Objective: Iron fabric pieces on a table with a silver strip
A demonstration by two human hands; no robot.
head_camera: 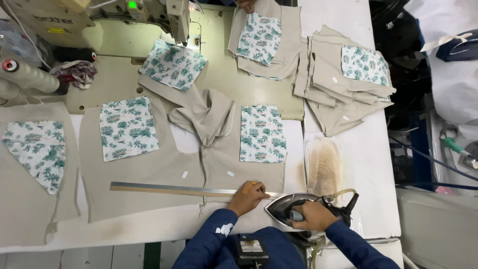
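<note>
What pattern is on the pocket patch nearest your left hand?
Green palm-leaf print on white, on the pocket patch above the left hand; head view.

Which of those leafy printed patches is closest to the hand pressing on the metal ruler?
The printed patch on the beige piece right above the left hand. It lies just past the ruler; the others sit farther left or up by the sewing machine.

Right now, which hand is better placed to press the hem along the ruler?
Probably the right hand: it already grips the iron beside the beige fabric piece. The left hand rests on the metal ruler.
</note>
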